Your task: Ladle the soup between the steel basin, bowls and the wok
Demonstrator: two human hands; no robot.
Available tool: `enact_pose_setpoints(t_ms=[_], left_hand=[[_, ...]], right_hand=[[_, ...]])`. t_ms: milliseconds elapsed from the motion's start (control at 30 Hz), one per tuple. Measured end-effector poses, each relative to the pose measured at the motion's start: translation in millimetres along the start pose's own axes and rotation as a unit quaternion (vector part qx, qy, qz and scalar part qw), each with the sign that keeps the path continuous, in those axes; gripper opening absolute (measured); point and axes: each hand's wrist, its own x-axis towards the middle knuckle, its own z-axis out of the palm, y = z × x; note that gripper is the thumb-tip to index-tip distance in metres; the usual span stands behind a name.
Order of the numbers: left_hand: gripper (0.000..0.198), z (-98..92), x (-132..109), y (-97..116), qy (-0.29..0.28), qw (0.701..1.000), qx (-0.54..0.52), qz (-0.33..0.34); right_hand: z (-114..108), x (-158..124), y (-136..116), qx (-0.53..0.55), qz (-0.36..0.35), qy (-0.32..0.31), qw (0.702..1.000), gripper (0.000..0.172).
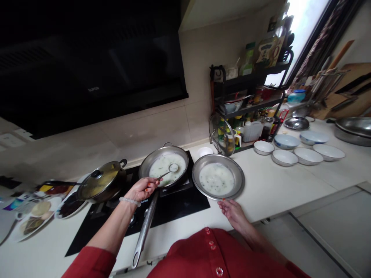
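My left hand (pixel 144 189) is closed round the handle of a spoon (pixel 174 167). Its bowl, filled with white liquid, is over the wok (pixel 147 158) on the stove. White soup (pixel 162 164) with green bits lies in the wok, whose long metal handle points toward me. To the right, a steel basin (pixel 239 177) stands partly over the stove's edge and holds similar white, green-flecked soup (pixel 216 179). My right hand (pixel 232 212) pinches the basin's near rim, with the fingers partly hidden.
A lidded pot (pixel 101 183) sits at the stove's left, beside plates of food (pixel 40 218). Several bowls (pixel 308 155) stand on the right counter. Against the wall are a glass lid (pixel 222 135) and a black rack (pixel 249 77) of bottles. A range hood (pixel 92 69) hangs above.
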Motion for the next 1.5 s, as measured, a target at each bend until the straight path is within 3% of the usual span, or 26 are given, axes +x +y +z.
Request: enact_pose_setpoints(t_ms=[467,767,1033,1167,1333,1433,1500], left_hand=[[0.024,1.6,1,-3,0.001,1.0,-0.022,-0.009],[0.027,3.6,-4,2,-0.035,0.999,-0.019,0.001],[0.021,45.8,-28,-3,-0.082,0.993,0.076,0.043],[0.016,70.8,-21,-17,-0.097,0.985,0.139,0.034],[0.012,89.5,14,-53,-0.084,0.949,0.298,0.062],[0.016,91.7,31,-76,-0.099,0.882,0.437,0.145],[0.02,89.8,37,-87,-0.122,0.86,0.461,0.182]], right_hand=[[0,0,1,-0.008,-0.003,0.0,1.0,0.022],[1,-1,0,-0.016,-0.008,0.003,1.0,0.023],[2,-3,-1,-0.004,-0.001,0.004,1.0,0.024],[2,-2,0,-0.005,-0.003,0.005,1.0,0.024],[2,-1,1,-0.003,-0.006,0.006,1.0,0.022],[2,-2,1,0.001,-0.003,0.007,1.0,0.021],[2,-2,0,0.002,-0.005,0.007,1.0,0.021]])
